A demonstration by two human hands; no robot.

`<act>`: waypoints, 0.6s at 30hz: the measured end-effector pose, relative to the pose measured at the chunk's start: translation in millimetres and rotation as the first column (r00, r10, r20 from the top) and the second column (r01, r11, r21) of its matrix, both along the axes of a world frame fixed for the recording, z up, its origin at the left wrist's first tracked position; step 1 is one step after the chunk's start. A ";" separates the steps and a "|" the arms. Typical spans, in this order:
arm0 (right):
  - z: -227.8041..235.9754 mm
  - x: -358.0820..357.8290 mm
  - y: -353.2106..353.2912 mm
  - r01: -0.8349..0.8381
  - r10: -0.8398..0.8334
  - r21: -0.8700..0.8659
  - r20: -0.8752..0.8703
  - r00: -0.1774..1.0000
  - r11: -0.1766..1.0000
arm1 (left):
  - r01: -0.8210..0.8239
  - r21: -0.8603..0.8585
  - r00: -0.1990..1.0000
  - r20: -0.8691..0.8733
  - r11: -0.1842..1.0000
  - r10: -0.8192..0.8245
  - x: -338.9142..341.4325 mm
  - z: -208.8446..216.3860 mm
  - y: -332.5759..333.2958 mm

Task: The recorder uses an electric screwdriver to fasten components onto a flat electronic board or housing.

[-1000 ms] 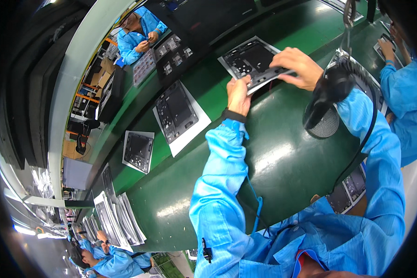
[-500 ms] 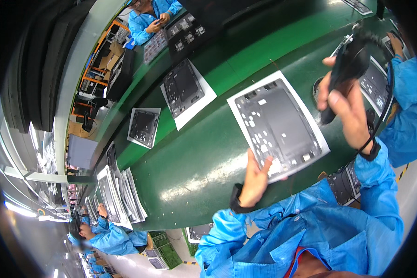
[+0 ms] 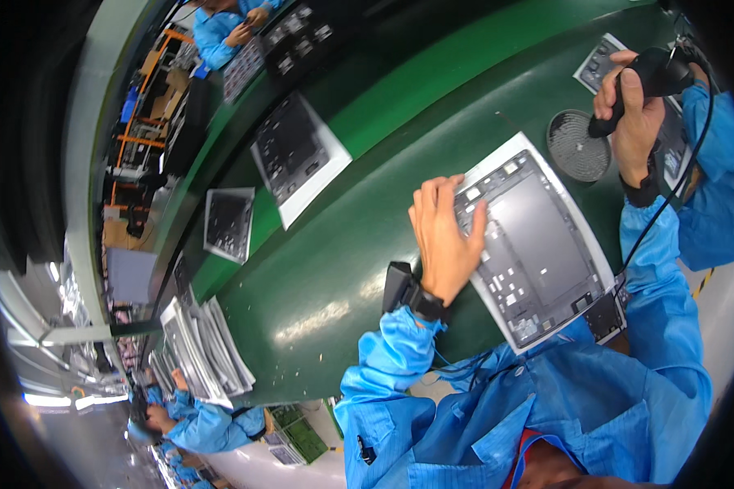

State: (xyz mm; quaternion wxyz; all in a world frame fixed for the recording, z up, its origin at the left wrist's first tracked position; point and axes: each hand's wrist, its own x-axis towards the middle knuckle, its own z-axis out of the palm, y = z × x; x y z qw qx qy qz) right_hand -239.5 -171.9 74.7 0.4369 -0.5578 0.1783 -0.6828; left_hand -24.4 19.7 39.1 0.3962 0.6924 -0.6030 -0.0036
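Observation:
A flat dark grey tablet-like housing (image 3: 538,236) with small white patches lies on a white sheet (image 3: 514,145) in front of me. My left hand (image 3: 448,232) rests at its left side, fingers spread, fingertips by the far left corner and thumb over the housing. Up at the right, my right hand (image 3: 634,122) is wrapped round a black corded hand tool (image 3: 656,73); its exact kind is unclear. Below the tool's near end sits a round dish (image 3: 579,147) filled with tiny pale pieces.
Similar housings on white sheets lie farther left, one large (image 3: 294,151) and one smaller (image 3: 228,224). A stack of sheets (image 3: 208,350) stands at the left end of the green table (image 3: 342,269). A co-worker's blue sleeve (image 3: 714,130) is close on the right. The tool's black cable (image 3: 693,159) hangs beside my right arm.
My left hand has moved from the housing's near edge to its far left corner. The housing has shifted nearer to me. My right hand has lifted the tool away, uncovering the dish.

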 end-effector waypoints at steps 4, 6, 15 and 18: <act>-15.7 0.3 -1.5 -0.008 0.008 0.024 -0.028 1.000 1.000 | 0.081 0.030 0.991 -0.105 0.996 -0.077 14.1 -30.7 -16.8; -17.2 -6.3 -8.7 0.016 -0.015 0.019 -0.034 0.999 1.000 | 0.133 0.028 0.984 -0.123 0.991 -0.129 11.6 -28.7 -24.7; -21.6 4.1 -22.4 0.010 -0.011 -0.009 -0.095 0.995 1.000 | 0.164 0.025 0.979 -0.131 0.986 -0.159 10.5 -33.0 -34.1; -20.9 6.4 -20.5 0.020 -0.020 -0.004 -0.106 0.994 1.000 | 0.168 0.019 0.978 -0.131 0.986 -0.164 9.5 -31.7 -34.3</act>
